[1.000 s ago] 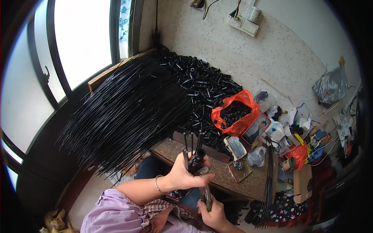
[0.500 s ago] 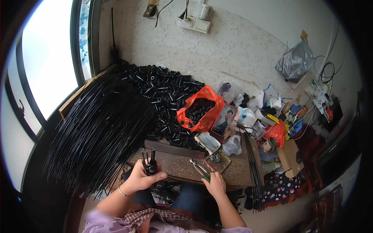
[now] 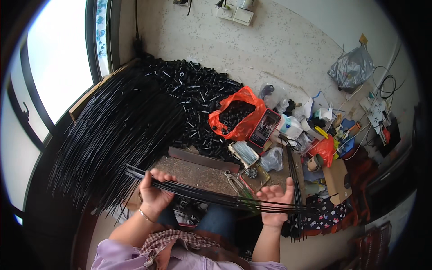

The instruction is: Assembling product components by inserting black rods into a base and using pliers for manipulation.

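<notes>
The left hand (image 3: 156, 193) is clamped around a bundle of thin black rods (image 3: 204, 194) near one end; the rods stretch rightward across the open palm of the right hand (image 3: 275, 200), its fingers spread. They pass in front of the green-handled pliers (image 3: 232, 181) on the counter (image 3: 192, 173). Beyond stand a red plastic bag (image 3: 258, 111) and a smartphone (image 3: 264, 128).

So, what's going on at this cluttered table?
Someone's left hand grips a bundle of thin black rods near one end; toward the other end, it passes over the open right hand. Pliers lie on the table, unheld. Farther back are a heap of short black tubes and an open red bag.
</notes>
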A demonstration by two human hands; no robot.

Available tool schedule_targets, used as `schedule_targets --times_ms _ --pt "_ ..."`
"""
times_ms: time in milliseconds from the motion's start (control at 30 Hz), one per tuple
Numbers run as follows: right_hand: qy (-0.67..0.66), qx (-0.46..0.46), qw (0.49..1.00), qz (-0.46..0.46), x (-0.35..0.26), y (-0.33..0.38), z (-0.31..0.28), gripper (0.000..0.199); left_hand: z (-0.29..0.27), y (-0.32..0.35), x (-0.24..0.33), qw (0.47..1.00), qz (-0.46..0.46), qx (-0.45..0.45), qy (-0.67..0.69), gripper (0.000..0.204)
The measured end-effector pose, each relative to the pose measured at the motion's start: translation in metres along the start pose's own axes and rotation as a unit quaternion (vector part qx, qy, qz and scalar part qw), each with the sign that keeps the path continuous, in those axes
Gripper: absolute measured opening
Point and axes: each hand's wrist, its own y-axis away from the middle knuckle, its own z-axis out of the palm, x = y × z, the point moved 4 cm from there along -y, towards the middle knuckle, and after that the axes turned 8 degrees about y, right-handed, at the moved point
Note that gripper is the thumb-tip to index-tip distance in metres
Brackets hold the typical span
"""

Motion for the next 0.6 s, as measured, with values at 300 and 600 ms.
schedule_targets --times_ms 300,600 --pt "0.158 0.222 0.952 -0.142 -0.003 0.007 0.033 0.029 -0.256 0.103 -0.079 0.749 -0.486 0.431 -0.131 0.055" --pt "0.046 0.006 0.981 0.186 0.053 0.003 0.036 0.020 -0.026 -0.004 -0.069 0.585 -0.194 -0.208 -0.760 0.028"
